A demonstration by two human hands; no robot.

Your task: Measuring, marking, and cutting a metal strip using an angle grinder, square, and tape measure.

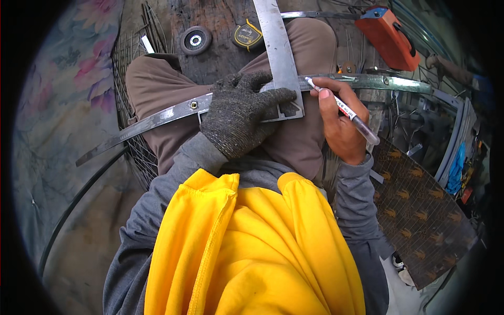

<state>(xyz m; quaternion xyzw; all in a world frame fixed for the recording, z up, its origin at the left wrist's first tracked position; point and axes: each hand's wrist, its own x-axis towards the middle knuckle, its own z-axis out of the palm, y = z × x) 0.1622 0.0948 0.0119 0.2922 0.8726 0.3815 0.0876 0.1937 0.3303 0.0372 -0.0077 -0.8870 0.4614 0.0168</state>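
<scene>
My left hand [239, 113], in a dark knit glove, is closed over a metal square [278, 47] and the metal bar beneath it. The square's wide blade points away from me and crosses the bar. A long, slightly curved metal bar [152, 119] lies across my lap, with a small nut-like fitting [194, 104] on it left of the glove. My bare right hand [344, 118] grips a marker pen [349, 113] with a white and dark barrel. Its tip is at the bar, just right of the square's edge. The glove hides part of the square.
Beyond my legs, a black wheel [196, 40] and a tape measure [248, 35] rest on a worn wooden board [220, 16]. An orange machine [388, 39] stands at far right. Thin metal rods [152, 26] lie at left. A patterned brown sheet [420, 215] is at right, near a blue cloth [457, 168].
</scene>
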